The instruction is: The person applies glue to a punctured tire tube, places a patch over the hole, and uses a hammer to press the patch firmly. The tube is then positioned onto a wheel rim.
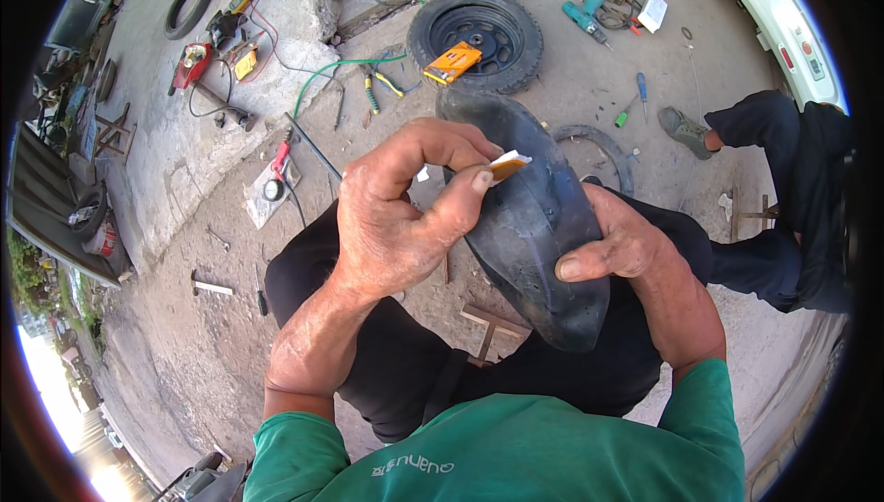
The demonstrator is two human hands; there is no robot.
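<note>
A black rubber inner tube (520,235), partly puffed up, stands over my lap between my knees. My right hand (631,235) grips its right side, thumb lying on the near face and the other fingers hidden behind. Thumb and fingers of my left hand (401,207) pinch a small folded orange-and-white piece (508,166) in front of the tube's upper part. Whether that piece touches the rubber I cannot tell. A few pale marks show on the tube's face.
Ahead lies a wheel with its tyre (424,41), an orange packet (453,64) on it. A teal drill (586,18), screwdrivers (642,87) and pliers (387,83) lie around. A pressure gauge (274,189) is at left. Another person's shoe (686,132) stands at right.
</note>
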